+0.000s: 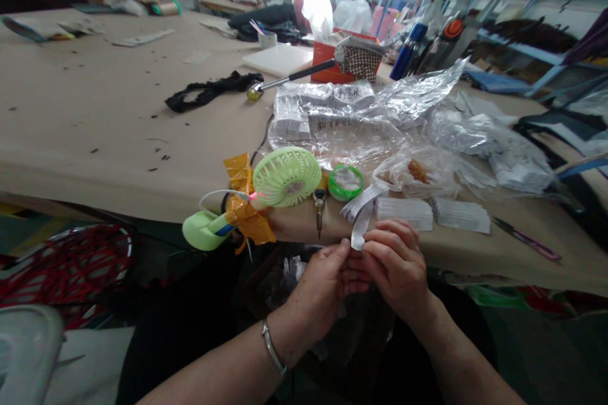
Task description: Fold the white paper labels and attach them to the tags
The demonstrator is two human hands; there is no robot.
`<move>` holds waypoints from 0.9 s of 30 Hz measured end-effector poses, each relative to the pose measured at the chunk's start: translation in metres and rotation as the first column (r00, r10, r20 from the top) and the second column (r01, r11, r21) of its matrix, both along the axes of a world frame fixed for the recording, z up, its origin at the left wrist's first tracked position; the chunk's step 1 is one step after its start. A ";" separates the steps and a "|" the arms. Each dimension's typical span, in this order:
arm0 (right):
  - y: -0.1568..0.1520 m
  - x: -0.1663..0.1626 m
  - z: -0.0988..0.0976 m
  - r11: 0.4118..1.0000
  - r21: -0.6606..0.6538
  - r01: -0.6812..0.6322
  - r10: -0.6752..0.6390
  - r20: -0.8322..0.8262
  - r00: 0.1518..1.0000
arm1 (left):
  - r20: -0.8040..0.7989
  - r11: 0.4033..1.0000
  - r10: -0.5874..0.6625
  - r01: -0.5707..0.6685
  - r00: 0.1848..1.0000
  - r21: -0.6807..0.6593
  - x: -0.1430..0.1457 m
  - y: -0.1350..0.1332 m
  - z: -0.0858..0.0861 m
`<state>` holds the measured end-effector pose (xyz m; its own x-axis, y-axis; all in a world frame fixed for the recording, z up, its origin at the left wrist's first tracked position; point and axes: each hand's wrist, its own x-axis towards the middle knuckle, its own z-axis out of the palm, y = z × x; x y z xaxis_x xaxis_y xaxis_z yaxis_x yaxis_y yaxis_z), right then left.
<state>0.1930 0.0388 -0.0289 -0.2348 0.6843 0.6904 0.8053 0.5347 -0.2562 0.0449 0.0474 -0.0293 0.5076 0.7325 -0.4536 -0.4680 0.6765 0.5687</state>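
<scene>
At the table's front edge, my left hand (323,288) and my right hand (399,266) meet with fingertips pinched on the lower end of a white label strip (361,228). The strip hangs down from a loose bunch of similar strips (368,199) on the table. Just beyond my right fingers lie two flat stacks of white labels, a nearer stack (403,212) and one farther right (460,215). A green round tub (331,188) with white stuff in it stands behind the hands. Beside it, a pointed tool like a soldering iron (320,209) sticks out over the edge.
A light green fan (287,177) is fixed to the edge with orange tape (249,218). Clear plastic bags (351,139) with label bundles lie behind. Thread snips or tweezers (527,239) rest at right. A red-corded basket (71,266) stands below left.
</scene>
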 end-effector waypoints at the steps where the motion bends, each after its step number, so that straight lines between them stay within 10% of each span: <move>1: -0.006 0.000 0.000 0.998 -0.023 -0.065 0.065 -0.012 0.998 | 0.064 0.999 0.005 -0.002 0.998 -0.040 0.000 0.001 0.001; 8: -0.034 -0.005 0.012 0.953 -0.117 -0.278 0.285 0.048 0.957 | 0.016 0.993 0.051 -0.049 0.999 -0.111 0.005 0.003 0.000; 19: 0.068 -0.012 0.046 0.973 -0.104 0.208 -0.154 0.386 0.910 | -0.215 0.996 -0.066 0.052 0.974 -0.069 -0.012 -0.009 -0.013; 27: 0.041 0.022 0.047 0.983 0.010 0.183 -0.183 0.001 0.983 | -0.222 0.996 -0.080 0.068 0.972 -0.061 -0.017 -0.013 -0.015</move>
<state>0.2154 0.0802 0.0179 -0.1076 0.7086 0.6973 0.8900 0.3813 -0.2501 0.0278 0.0341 -0.0447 0.4409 0.6686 -0.5988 -0.2802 0.7364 0.6158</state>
